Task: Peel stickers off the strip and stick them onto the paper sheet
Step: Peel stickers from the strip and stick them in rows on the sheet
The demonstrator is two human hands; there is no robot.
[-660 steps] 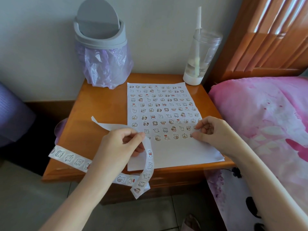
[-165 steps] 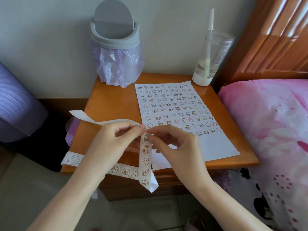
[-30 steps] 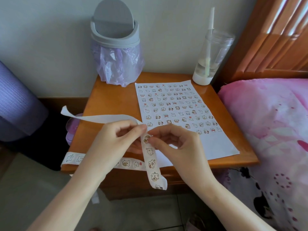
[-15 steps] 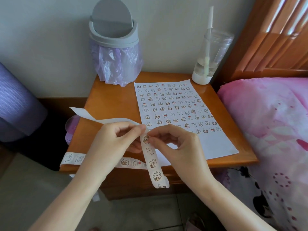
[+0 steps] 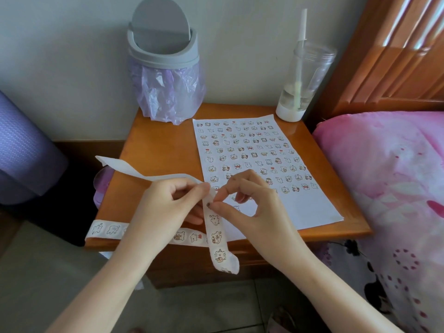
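A white sticker strip [image 5: 217, 239] with small cartoon animals loops over the front of the wooden nightstand [image 5: 158, 152]. Its bare used end trails up to the left. My left hand [image 5: 168, 203] pinches the strip at its bend. Thumb and forefinger of my right hand [image 5: 252, 205] pinch a small sticker [image 5: 208, 204] at the strip's top. The white paper sheet [image 5: 310, 210] lies on the nightstand's right half, covered with several rows of stickers; its near part is blank.
A grey swing-lid bin [image 5: 163, 61] with a purple bag stands at the back left. A clear tumbler [image 5: 302, 78] with a straw stands at the back right. A pink bedspread [image 5: 389, 188] lies right, a purple roll [image 5: 21, 150] left.
The strip's bare end swung down and settled at the left. My right fingertips closed onto a sticker at the strip's bend. The hanging loop shifted slightly lower.
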